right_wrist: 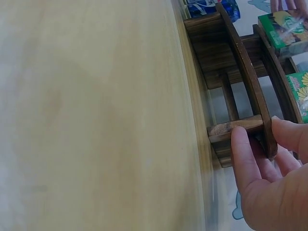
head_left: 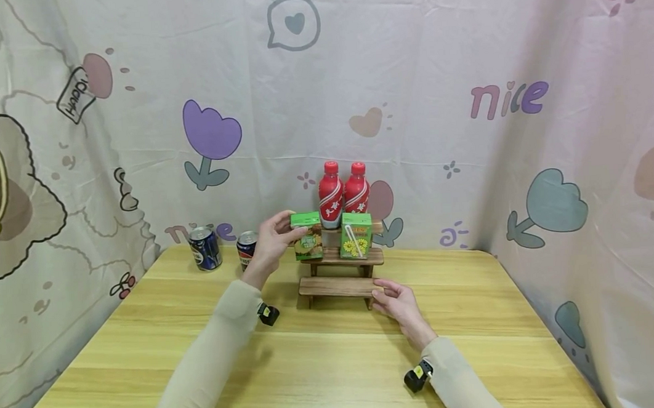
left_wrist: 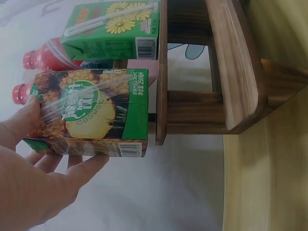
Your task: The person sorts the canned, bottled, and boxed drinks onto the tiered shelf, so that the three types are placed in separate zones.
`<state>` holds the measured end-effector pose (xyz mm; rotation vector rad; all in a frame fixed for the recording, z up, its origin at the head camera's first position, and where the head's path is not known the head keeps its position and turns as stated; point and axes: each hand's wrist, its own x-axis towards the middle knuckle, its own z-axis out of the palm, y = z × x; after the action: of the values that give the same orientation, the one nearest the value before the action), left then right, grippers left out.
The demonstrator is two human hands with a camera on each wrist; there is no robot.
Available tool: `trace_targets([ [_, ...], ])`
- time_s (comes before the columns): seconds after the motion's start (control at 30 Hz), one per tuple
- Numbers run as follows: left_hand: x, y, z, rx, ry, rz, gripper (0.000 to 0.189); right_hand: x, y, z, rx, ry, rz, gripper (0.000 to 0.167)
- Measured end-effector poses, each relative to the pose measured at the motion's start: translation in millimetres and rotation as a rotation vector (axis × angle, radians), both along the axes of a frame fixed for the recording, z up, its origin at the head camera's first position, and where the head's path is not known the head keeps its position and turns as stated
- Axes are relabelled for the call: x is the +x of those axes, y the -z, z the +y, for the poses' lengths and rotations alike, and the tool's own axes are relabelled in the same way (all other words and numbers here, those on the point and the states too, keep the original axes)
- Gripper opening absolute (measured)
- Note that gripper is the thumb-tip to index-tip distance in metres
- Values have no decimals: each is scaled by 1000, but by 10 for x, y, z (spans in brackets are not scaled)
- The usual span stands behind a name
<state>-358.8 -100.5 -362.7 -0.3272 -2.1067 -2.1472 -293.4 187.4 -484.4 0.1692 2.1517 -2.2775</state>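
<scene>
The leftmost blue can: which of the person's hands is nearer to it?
Left. The left hand, holding the pineapple carton, is right of the blue can; the right hand is farther right, gripping the lowest wooden step.

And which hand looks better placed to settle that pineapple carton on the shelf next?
Probably the left hand, which grips the pineapple carton near the left end of the middle step. The right hand, farther off, holds the bottom step.
</scene>
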Motion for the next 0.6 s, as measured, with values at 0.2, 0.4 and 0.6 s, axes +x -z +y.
trace_targets([
  [0.2, -49, 31, 89, -3, 11, 12, 39, -3, 9, 4, 1, -2, 3, 39],
  [0.4, -84, 31, 189, -14, -4, -8, 40, -4, 11, 9, 5, 2, 3, 39],
  [0.6, -117, 16, 268, -28, 24, -9, 39, 2, 0, -1, -2, 1, -1, 41],
])
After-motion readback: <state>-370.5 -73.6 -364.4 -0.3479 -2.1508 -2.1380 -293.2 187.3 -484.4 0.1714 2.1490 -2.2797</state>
